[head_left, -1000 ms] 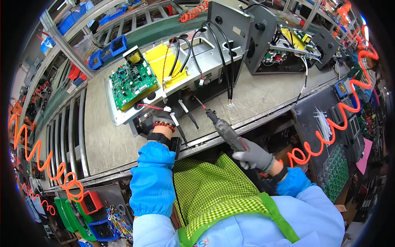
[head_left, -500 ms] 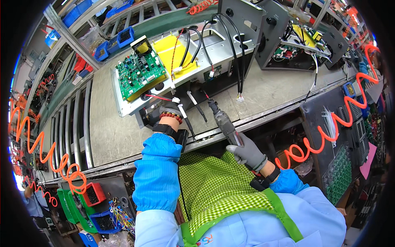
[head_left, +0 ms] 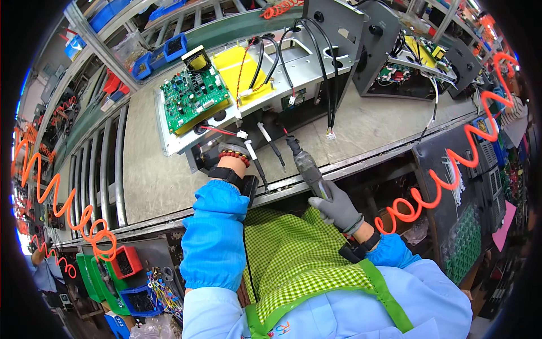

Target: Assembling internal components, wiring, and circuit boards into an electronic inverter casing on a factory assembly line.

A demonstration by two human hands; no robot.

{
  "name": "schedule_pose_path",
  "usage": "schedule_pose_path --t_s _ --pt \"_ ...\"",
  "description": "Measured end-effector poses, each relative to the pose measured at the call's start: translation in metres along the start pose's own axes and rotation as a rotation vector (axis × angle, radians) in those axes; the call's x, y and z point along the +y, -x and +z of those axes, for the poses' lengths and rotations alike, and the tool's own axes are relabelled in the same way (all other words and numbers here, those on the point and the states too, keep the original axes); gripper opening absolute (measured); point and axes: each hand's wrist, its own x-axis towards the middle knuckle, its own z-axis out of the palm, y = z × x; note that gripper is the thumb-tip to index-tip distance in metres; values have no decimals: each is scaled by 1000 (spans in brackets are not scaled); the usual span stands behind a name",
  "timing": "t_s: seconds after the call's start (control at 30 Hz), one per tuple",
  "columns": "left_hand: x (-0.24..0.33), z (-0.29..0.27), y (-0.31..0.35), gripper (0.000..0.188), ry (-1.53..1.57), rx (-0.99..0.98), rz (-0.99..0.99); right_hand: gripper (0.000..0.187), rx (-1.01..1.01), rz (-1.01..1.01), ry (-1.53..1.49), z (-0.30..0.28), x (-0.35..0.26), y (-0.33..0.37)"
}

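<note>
Both hands are working at the near side of a metal chassis [head_left: 264, 103], which is lying on the left part of the workbench [head_left: 149, 189]. Gloved in grey, the right hand [head_left: 340, 209] is gripping a dark power screwdriver [head_left: 307, 168], its fingers wrapping around the rear of the body. The tool is leaning far and left, and its slim bit is pointing into the shadow beneath the chassis plate; whether the tip is touching anything, I cannot tell. Farther left, the left hand [head_left: 224, 149] is reaching in under the plate's near edge, with a beaded bracelet [head_left: 234, 156] circling the wrist. Its fingers are hiding there, so I cannot tell whether they are grasping something. Two white-and-black leads [head_left: 271, 142] are hanging between the left hand and the screwdriver.

On top of the chassis, a green circuit board [head_left: 191, 103] is sitting at the left, and a yellow sheet [head_left: 232, 72] is lying just beside it on the right. Black cables [head_left: 326, 90] are drooping over the right part, ending near the bench edge in a white connector [head_left: 331, 136]. Farther right, a second grey unit [head_left: 374, 63] is standing on the bench.
</note>
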Motion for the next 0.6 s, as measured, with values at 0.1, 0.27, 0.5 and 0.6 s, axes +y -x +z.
schedule_pose_path --t_s 0.1,0.27,0.5,0.6 --pt "2 -11 3 31 17 -1 -24 58 6 7 -28 0 1 -1" --pt "2 -28 20 31 44 -18 -47 58 -20 35 -12 -3 0 -1" --pt "3 -76 31 30 107 108 -190 61 35 -21 161 -2 -5 1" --pt "6 -93 32 29 122 166 -228 59 35 -9 173 -2 -6 2"
